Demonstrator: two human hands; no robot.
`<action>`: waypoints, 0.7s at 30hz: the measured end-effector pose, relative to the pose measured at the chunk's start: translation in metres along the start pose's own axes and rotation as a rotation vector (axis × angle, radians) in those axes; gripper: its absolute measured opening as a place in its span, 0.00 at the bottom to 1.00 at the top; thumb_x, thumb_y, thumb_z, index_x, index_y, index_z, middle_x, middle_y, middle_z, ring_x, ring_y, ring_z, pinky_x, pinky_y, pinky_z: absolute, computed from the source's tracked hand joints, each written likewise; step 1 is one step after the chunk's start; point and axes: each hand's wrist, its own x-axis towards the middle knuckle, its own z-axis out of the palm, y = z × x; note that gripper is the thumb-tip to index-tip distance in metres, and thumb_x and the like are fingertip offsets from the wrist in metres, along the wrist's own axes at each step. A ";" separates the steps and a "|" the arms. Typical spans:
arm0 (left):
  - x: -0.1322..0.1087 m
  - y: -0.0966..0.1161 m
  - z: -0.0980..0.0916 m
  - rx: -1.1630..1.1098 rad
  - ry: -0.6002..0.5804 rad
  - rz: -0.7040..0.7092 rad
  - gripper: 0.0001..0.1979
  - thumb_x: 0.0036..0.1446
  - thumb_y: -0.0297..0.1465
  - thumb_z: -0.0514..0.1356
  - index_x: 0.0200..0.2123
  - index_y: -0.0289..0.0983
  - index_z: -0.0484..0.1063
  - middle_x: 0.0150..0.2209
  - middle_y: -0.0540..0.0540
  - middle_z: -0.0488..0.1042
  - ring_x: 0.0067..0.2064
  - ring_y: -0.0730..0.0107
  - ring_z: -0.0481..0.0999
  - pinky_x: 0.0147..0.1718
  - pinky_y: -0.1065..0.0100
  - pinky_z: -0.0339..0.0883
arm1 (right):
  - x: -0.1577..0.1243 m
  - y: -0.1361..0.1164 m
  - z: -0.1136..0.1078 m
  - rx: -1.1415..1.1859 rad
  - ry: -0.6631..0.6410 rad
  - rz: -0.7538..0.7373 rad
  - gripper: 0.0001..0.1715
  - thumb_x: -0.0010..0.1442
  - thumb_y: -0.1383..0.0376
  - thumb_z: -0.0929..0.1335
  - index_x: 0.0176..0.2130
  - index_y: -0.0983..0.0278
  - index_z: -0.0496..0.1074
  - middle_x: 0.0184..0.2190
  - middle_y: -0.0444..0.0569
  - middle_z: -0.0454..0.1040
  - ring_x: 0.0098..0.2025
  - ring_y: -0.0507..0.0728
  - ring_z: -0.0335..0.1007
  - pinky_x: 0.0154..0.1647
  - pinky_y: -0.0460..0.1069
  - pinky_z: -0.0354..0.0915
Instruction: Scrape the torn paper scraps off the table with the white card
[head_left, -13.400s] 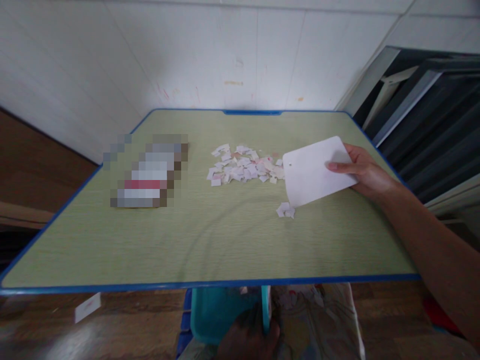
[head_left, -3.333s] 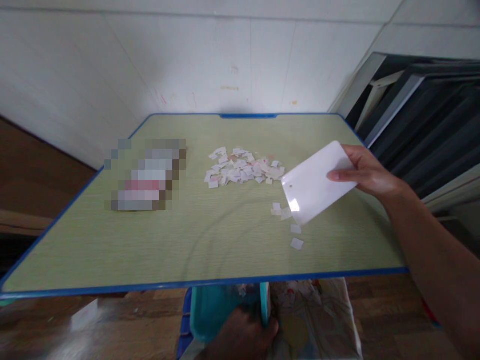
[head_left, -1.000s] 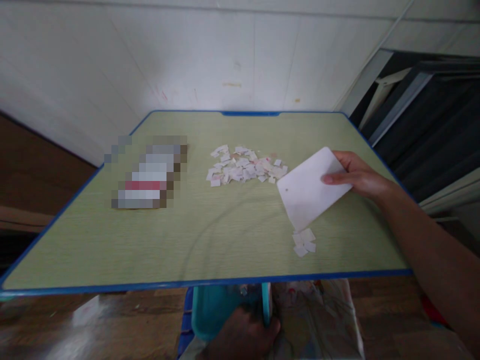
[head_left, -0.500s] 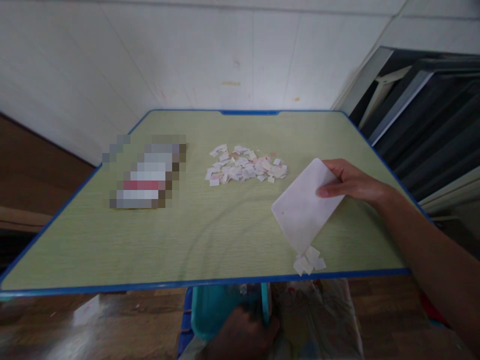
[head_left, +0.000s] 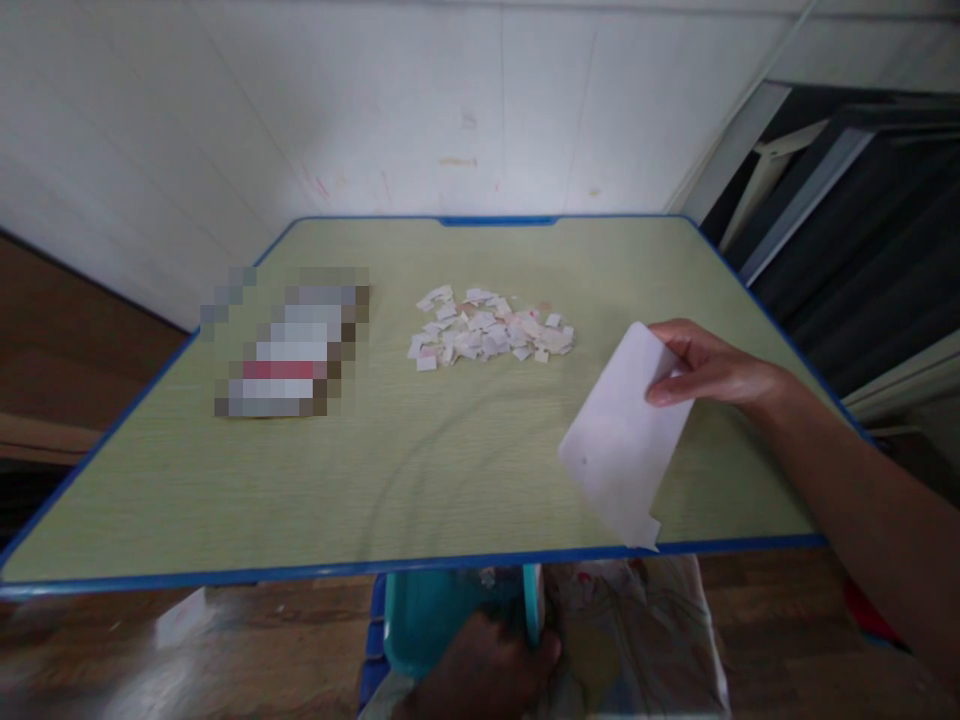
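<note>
My right hand (head_left: pixel 705 365) is closed on one corner of a stiff white card (head_left: pixel 626 425) with rounded corners, thumb on its near face. The card slants down, its lower end by the table's front edge. A small paper scrap (head_left: pixel 654 535) shows beside that end; any others there are hidden behind the card. Below the table edge my left hand (head_left: pixel 499 655) is closed on the right rim of a teal plastic tub (head_left: pixel 431 620). Bits of something small lie in the tub. A loose heap of torn paper scraps (head_left: pixel 491 330) lies mid-table.
The pale green table (head_left: pixel 300 490) has a blue edge. A blurred-out white and red object (head_left: pixel 289 345) lies on its left side. A white wall (head_left: pixel 390 110) stands behind, with dark panels (head_left: pixel 862 210) leaning at the right. A paper sheet (head_left: pixel 180 615) is on the floor.
My right hand has drawn the card's lower end right and toward the front edge, over the small cluster of scraps there. The left hand and the tub have hardly moved.
</note>
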 end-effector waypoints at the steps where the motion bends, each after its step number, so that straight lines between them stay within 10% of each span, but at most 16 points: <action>1: 0.000 0.000 -0.001 -0.003 0.002 0.000 0.12 0.48 0.27 0.54 0.39 0.39 0.59 0.20 0.52 0.67 0.18 0.65 0.67 0.15 0.67 0.61 | 0.000 0.001 -0.003 -0.001 0.030 -0.011 0.14 0.40 0.69 0.72 0.33 0.63 0.72 0.25 0.41 0.74 0.25 0.50 0.70 0.21 0.41 0.64; 21: 0.002 0.000 -0.005 0.011 -0.006 0.001 0.12 0.46 0.26 0.55 0.36 0.38 0.59 0.19 0.52 0.67 0.18 0.66 0.67 0.15 0.69 0.60 | 0.001 0.001 -0.003 -0.015 -0.136 0.050 0.14 0.41 0.71 0.71 0.33 0.65 0.72 0.26 0.41 0.74 0.27 0.49 0.70 0.24 0.41 0.64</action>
